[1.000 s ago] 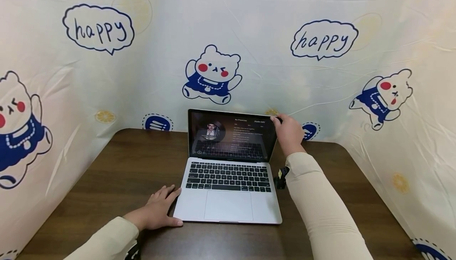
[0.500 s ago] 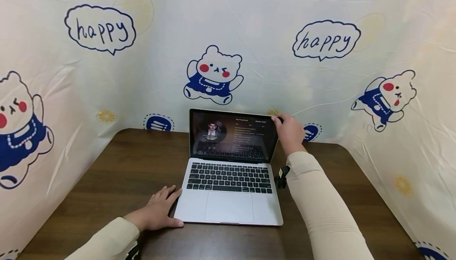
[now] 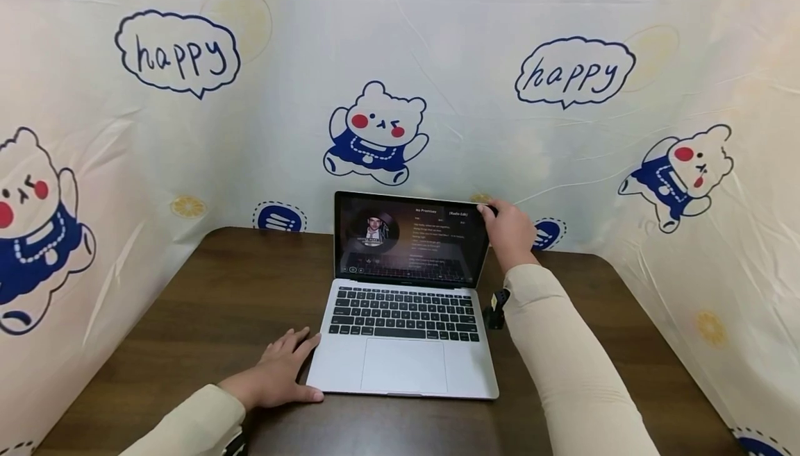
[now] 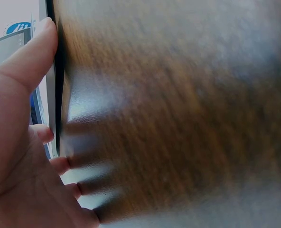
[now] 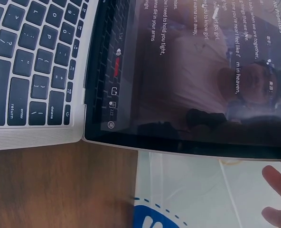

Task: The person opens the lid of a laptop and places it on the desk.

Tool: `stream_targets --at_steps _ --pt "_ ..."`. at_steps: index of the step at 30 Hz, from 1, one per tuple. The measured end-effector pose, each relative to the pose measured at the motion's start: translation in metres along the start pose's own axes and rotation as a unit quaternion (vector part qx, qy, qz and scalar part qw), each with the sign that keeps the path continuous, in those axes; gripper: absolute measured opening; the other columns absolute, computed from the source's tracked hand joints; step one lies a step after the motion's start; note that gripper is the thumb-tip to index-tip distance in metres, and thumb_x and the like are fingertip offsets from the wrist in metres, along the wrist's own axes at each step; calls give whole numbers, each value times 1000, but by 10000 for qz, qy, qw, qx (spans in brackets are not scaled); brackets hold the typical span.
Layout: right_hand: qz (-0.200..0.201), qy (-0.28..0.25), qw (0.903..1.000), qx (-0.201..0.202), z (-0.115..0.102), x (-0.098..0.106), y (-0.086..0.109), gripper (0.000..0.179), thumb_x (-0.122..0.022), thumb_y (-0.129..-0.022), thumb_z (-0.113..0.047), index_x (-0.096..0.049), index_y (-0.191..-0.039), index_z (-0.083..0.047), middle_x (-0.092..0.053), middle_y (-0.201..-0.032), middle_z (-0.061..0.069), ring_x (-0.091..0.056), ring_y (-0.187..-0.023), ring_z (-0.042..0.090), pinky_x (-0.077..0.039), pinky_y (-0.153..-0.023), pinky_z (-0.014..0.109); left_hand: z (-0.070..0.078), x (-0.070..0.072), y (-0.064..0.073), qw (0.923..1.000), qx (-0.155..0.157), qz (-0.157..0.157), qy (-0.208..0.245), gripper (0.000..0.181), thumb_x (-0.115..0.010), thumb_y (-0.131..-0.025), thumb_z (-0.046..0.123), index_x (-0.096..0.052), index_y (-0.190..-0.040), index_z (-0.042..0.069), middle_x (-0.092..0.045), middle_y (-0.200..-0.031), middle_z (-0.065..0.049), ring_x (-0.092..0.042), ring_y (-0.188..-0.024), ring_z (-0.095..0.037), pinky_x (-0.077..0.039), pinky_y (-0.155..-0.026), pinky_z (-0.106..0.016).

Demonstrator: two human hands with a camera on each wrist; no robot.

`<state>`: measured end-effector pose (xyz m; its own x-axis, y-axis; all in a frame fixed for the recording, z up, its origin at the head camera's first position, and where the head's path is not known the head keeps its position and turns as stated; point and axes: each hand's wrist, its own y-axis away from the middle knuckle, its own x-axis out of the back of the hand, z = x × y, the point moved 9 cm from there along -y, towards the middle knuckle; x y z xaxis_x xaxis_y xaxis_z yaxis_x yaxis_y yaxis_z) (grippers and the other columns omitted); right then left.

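A silver laptop (image 3: 405,366) with black keys stands raised on the wooden table, its screen (image 3: 409,241) lit with a music player and lyrics. My right hand (image 3: 511,232) grips the screen's top right corner, the thumb on the front edge and the other fingers behind it. In the right wrist view, fingertips (image 5: 278,183) show just past the screen's edge. My left hand (image 3: 278,373) lies spread on the table beside the laptop's front left corner, thumb and index fingertip at its edge. From the left wrist, the thumb (image 4: 36,52) shows against the laptop's side.
The brown wooden table (image 3: 219,289) is ringed by a pale curtain (image 3: 475,12) printed with bears and "happy" bubbles. This curtain hangs close behind the laptop. A small black device (image 3: 496,309) sits at my right wrist.
Both hands keep their places at the laptop, and the screen's tilt looks the same. The lyrics on the screen have changed a little. The whole head view has shifted slightly.
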<state>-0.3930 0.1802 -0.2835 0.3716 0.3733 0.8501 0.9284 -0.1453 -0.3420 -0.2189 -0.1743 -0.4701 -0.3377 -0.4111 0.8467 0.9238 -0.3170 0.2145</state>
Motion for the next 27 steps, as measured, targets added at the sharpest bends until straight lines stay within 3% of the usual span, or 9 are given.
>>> stream_targets --at_steps 5,12,17,21,27 --pt "37 6 9999 105 -1 0 -2 43 -51 -99 -43 -62 -131 -16 -65 -124 12 -65 -78 31 -35 -46 33 -3 0 -2 9999 -75 156 -2 102 -79 -68 57 -40 -144 1 -30 -149 -29 -20 -137 -54 -19 -103 -72" --pt "70 18 9997 217 -1 0 -3 42 -53 -98 -41 -63 -130 -15 -64 -126 11 -66 -90 33 -42 -53 37 -1 0 -1 10000 -26 6 -52 100 -80 -70 53 -39 -144 1 -29 -149 -30 -20 -137 -55 -19 -103 -72" --pt "12 30 9997 250 -1 -1 -4 42 -55 -98 -40 -61 -132 -16 -64 -126 12 -63 -76 31 -35 -48 33 -1 -1 -1 9999 30 -14 -99 99 -80 -70 54 -40 -144 2 -29 -149 -29 -21 -137 -54 -19 -103 -72" --pt "-91 93 9995 299 0 -2 -5 44 -55 -98 -40 -60 -133 -15 -69 -110 16 -50 -57 25 -28 -45 31 0 0 0 9999 61 -41 -117 99 -80 -70 54 -39 -145 2 -29 -149 -28 -21 -137 -54 -20 -104 -71" --pt "-308 155 9991 260 0 -3 -7 46 -53 -98 -41 -57 -137 -16 -64 -81 17 -37 -50 19 -27 -45 30 2 1 1 9999 64 -49 -115 100 -79 -70 55 -39 -145 2 -29 -149 -28 -21 -137 -54 -20 -104 -70"
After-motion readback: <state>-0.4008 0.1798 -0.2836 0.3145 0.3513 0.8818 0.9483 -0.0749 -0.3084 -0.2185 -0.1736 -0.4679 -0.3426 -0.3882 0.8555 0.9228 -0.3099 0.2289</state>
